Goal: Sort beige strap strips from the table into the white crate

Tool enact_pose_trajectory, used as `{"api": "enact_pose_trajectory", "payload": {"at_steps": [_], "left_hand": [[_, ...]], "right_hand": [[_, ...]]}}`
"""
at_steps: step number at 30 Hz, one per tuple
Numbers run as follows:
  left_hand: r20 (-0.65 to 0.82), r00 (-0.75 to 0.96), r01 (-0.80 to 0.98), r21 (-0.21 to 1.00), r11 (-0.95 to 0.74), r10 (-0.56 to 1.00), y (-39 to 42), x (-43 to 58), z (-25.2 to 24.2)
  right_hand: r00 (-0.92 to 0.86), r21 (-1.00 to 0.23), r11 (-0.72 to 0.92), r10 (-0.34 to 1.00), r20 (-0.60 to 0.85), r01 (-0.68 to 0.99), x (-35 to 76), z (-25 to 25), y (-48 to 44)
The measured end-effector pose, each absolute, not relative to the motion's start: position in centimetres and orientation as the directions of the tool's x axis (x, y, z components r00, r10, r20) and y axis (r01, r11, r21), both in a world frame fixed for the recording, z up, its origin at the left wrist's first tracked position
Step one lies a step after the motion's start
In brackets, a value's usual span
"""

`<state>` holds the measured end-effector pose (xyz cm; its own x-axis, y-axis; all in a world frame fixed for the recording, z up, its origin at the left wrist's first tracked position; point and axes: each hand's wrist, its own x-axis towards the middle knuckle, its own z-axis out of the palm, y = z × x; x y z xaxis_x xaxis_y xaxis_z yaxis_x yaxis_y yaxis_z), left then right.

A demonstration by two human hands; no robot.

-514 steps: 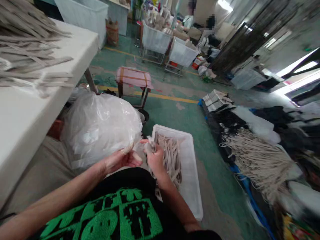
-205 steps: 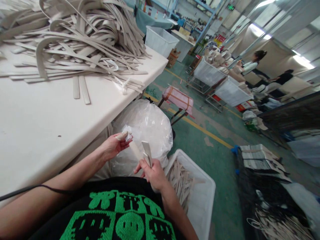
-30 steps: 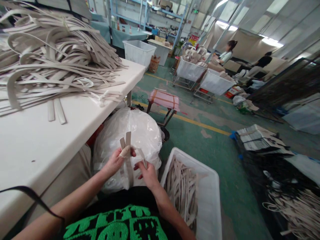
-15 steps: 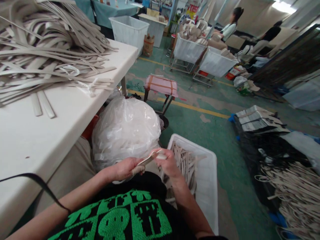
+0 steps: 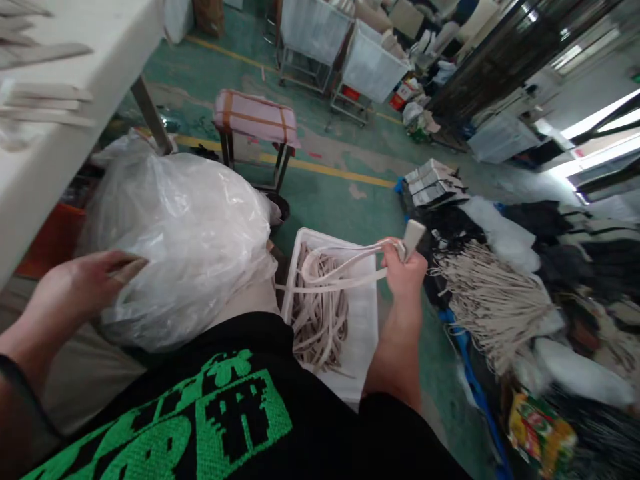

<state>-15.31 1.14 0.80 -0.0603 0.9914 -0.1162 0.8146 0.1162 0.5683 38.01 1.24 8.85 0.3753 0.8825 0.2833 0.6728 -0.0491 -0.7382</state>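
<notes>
My right hand (image 5: 405, 270) is closed on the ends of a looped beige strap (image 5: 340, 263), held out over the white plastic tray (image 5: 367, 333) on the floor. The strap's loop hangs back toward my body above the tray. Several more beige straps (image 5: 317, 313) lie piled in the tray. My left hand (image 5: 83, 283) is out to the left against a large clear plastic bag (image 5: 185, 233), fingers together and loosely extended, with nothing visibly in them.
A white table (image 5: 60, 127) with straps on it runs along the left. A pink stool (image 5: 255, 120) stands ahead. Bundles of beige straps (image 5: 493, 303) and dark goods lie on the floor at right. White bins on carts (image 5: 370, 67) stand farther back.
My hands have come apart. The right hand carried the strap out to the right over the tray, and the left hand went left to the plastic bag. My view turned right and down.
</notes>
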Motion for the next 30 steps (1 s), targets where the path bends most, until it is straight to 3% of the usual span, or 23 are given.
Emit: {"api": "enact_pose_trajectory", "payload": {"at_steps": [3, 5, 7, 9, 11, 15, 18, 21, 25, 30], "left_hand": [[-0.250, -0.105, 0.962, 0.219, 0.162, 0.962, 0.8, -17.1, 1.5], [-0.285, -0.112, 0.978, 0.140, 0.157, 0.952, 0.5, -17.0, 1.8], [-0.317, -0.122, 0.982, 0.100, 0.161, 0.941, 0.3, -16.4, 1.5], [-0.379, -0.136, 0.980, 0.082, 0.180, 0.915, 0.3, -15.9, 0.9], [-0.439, -0.149, 0.974, 0.089, 0.208, 0.886, 0.3, -15.5, 0.2], [-0.456, -0.123, 0.965, 0.152, 0.214, 0.882, 0.2, -14.9, -0.2], [-0.427, -0.109, 0.925, 0.287, 0.248, 0.898, 0.2, -14.6, 0.5], [-0.394, -0.112, 0.767, 0.549, 0.332, 0.912, 0.0, -14.1, 2.1], [-0.358, -0.041, 0.453, 0.825, 0.337, 0.933, -0.8, -12.8, 4.8], [-0.394, 0.062, 0.147, 0.912, 0.382, 0.917, -2.8, -11.1, 6.9]], "right_hand": [[0.354, -0.598, -0.203, 0.924, 0.146, 0.776, 39.7, 5.9, 1.7], [0.374, -0.413, -0.345, 0.928, -0.012, 0.843, 40.3, 3.6, 2.3], [0.362, -0.321, -0.382, 0.924, -0.121, 0.867, 40.5, 1.5, 3.1], [0.332, -0.350, -0.382, 0.923, -0.197, 0.855, 40.1, 0.1, 3.7], [0.275, -0.487, -0.381, 0.921, -0.276, 0.786, 39.0, -0.4, 3.9], [0.005, -0.819, -0.326, 0.930, -0.367, 0.472, 34.2, -0.1, 3.5], [-0.226, -0.925, -0.291, 0.911, -0.345, 0.243, 29.5, 0.0, 3.1], [-0.465, -0.941, -0.327, 0.823, -0.327, 0.085, 24.3, -0.4, 2.9], [-0.717, -0.907, -0.419, 0.618, -0.322, 0.047, 17.5, -0.8, 2.6], [-0.752, -0.893, -0.448, 0.571, -0.329, 0.051, 12.0, -0.8, 2.5]]}}
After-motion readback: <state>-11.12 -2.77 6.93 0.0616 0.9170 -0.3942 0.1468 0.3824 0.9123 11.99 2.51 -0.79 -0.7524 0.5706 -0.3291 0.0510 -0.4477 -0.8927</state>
